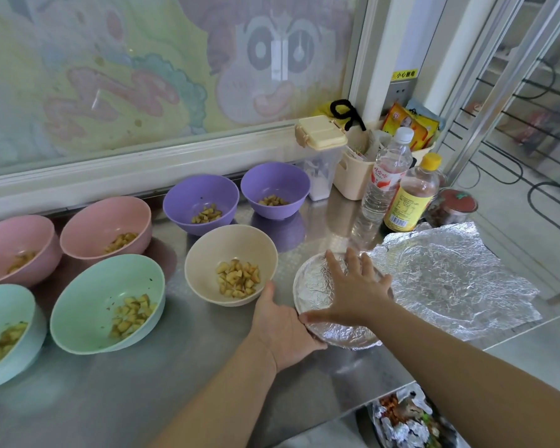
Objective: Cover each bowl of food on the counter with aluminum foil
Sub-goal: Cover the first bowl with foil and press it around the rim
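Progress: 1 of the 8 bowls in view is covered and 7 stand open. The step in hand looks like the final smoothing of that 1st cover.
Bin contents: crumpled silver foil scraps and food waste (408, 418) lie below the counter's near edge, partly cut off by the frame.
Counter: the brushed stainless-steel counter (175, 367) is smooth and dully reflective.
Left hand: the left hand (282, 328) grips the covered bowl's near-left side, with the fingers curled under its wall.
Right hand: the right hand (353, 286) lies flat on the foil top, fingers straight and spread apart, pressing rather than pinching.
Covered bowl: the round foil-wrapped bowl (314, 286) sits at the counter's near right, just beside the beige bowl. Its crinkled foil is stretched over the mouth and tucked down the wall.
Near open bowls: the pale blue matte bowl (10, 305), mint-green matte bowl (88, 295) and beige matte bowl (207, 253) each hold diced, browned food.
Spare foil: a wrinkled loose aluminium foil sheet (450, 276) lies flat to the right and bears a round imprint.
Far open bowls: 2 pink matte bowls (101, 218) and 2 purple matte bowls (191, 195) stand beneath the window, with the same contents.
Background: a clear plastic water bottle (385, 185) and a yellow-capped bottle (411, 195) stand behind the foil.
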Tool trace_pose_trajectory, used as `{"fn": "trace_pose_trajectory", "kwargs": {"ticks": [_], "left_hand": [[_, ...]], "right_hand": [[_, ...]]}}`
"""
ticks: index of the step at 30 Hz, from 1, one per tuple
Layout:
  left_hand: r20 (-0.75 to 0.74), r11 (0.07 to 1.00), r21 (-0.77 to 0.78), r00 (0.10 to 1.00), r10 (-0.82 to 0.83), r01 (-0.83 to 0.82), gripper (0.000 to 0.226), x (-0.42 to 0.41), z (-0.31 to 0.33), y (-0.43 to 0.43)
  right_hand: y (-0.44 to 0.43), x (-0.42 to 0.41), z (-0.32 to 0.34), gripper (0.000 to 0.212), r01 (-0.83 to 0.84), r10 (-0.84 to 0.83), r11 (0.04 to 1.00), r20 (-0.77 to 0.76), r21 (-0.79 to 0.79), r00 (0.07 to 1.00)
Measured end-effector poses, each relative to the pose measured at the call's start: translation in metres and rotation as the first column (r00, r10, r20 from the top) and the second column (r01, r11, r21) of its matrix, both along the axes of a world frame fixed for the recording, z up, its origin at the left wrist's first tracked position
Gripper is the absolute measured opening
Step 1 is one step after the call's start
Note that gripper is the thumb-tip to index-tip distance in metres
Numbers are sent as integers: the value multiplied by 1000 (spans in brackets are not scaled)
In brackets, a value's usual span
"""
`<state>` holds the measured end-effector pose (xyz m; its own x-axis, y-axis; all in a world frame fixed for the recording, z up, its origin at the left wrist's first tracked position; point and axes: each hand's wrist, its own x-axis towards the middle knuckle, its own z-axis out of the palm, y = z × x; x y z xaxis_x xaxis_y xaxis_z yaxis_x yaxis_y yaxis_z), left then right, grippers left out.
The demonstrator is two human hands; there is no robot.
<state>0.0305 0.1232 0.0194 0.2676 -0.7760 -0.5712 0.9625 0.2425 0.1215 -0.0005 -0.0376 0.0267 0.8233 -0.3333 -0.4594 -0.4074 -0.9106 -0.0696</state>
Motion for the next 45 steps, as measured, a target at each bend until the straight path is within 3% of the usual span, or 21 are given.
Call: {"fn": "trace_pose_trajectory", "kwargs": {"ticks": [3, 6, 9, 12, 19, 24, 26, 28, 30, 33, 36, 40, 45], "left_hand": [[28, 994, 19, 994, 102, -103, 101, 7, -5, 2], [199, 918, 228, 939, 282, -324, 75, 11, -13, 8], [410, 857, 366, 889, 202, -363, 50, 1, -16, 13], [537, 846, 400, 838, 96, -353, 25, -18, -11, 12], [737, 826, 447, 664, -123, -343, 50, -31, -16, 2], [847, 862, 389, 494, -196, -324, 66, -40, -19, 1], [831, 875, 370, 532, -163, -311, 69, -42, -21, 5], [736, 824, 465, 659, -157, -323, 56, -45, -23, 6], [574, 790, 559, 805, -151, -251, 44, -51, -27, 2], [312, 850, 523, 943, -117, -68, 30, -63, -24, -10], [163, 907, 420, 986, -27, -44, 13, -69, -19, -21], [65, 940, 320, 993, 103, -118, 27, -69, -27, -28], [54, 947, 263, 983, 174, -183, 27, -72, -32, -26]], "right_hand": [[1, 3, 3, 146, 127, -127, 989, 7, 73, 992], [-14, 7, 13, 147, 240, -240, 957, -20, 163, 971], [-25, 6, 18, 151, 183, -185, 978, 13, 99, 983], [-19, 5, 14, 154, 77, -82, 992, 48, 97, 995], [-11, 4, 5, 159, 46, -47, 997, 23, 63, 999], [-9, 5, 6, 158, 67, -68, 995, 19, 75, 997], [-10, 5, 6, 156, 83, -85, 992, 14, 98, 996], [-12, 4, 9, 153, 127, -135, 983, 45, 135, 990], [-16, 2, 13, 151, 118, -129, 985, 83, 125, 988], [-17, 2, 15, 152, 37, -46, 993, 79, 110, 996], [-10, 8, 11, 153, -22, 18, 997, 44, 80, 999], [-5, 13, 10, 153, -23, 24, 997, -14, 72, 1000], [-5, 12, 8, 154, -10, 12, 997, -15, 77, 1000]]}}
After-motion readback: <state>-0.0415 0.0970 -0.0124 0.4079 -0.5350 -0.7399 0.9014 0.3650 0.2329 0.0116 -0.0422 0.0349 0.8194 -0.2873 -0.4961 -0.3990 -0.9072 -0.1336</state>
